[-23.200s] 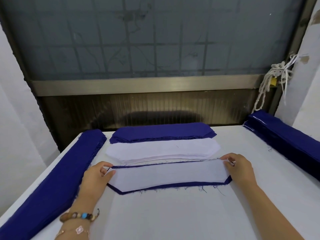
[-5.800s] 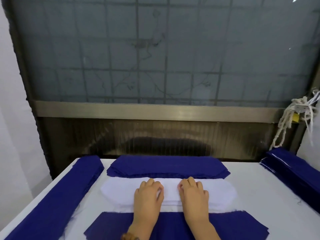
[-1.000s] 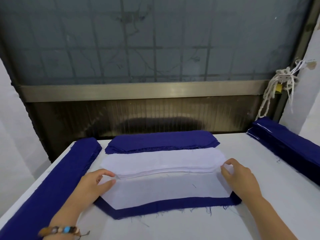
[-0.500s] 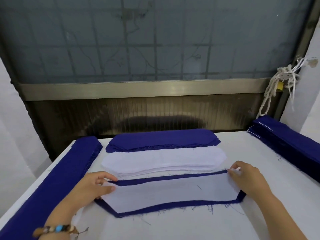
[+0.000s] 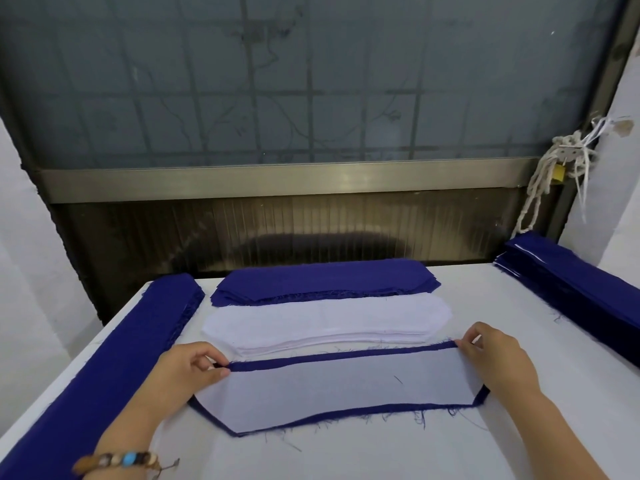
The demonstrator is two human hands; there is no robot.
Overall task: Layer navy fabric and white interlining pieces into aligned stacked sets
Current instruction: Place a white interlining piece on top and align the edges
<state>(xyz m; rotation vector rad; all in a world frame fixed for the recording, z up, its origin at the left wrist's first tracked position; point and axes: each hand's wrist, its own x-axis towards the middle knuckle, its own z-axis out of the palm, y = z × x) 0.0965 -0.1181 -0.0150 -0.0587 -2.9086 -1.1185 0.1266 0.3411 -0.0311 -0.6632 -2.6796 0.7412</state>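
**Interlining set on navy, both far corners pinched**

Head view: the stack of white interlining point(image 5: 325, 322) lies mid-desk and serves as the landmark here. Just in front of it, on the near side, a single navy fabric piece point(image 5: 339, 357) lies flat on the desk point(image 5: 381, 452) with one interlining piece point(image 5: 339, 393) spread over it. Navy shows as a border all round, broader along the edge facing the stack than along the near edge.

The left hand point(image 5: 187, 368) has its grip closed on the left far corner of the interlining piece, thumb and fingertips pinching it. The right hand point(image 5: 495, 358) pinches the right far corner the same way.

Behind the landmark stack sits a stack of navy pieces point(image 5: 322, 280). Long navy piles run to its left point(image 5: 114, 358) and well off to its right point(image 5: 571, 282).

What could go wrong, as I judge it:

- The interlining looks thin, so an uneven pull from one hand could skew it and leave the margins lopsided.
- Letting go of one corner first may let it creep or ripple.
- Loose frayed threads along the navy's near edge could catch on a wrist and drag the whole set.
- The pinching fingers work just beside the landmark stack, so a careless lift might disturb its top sheets.
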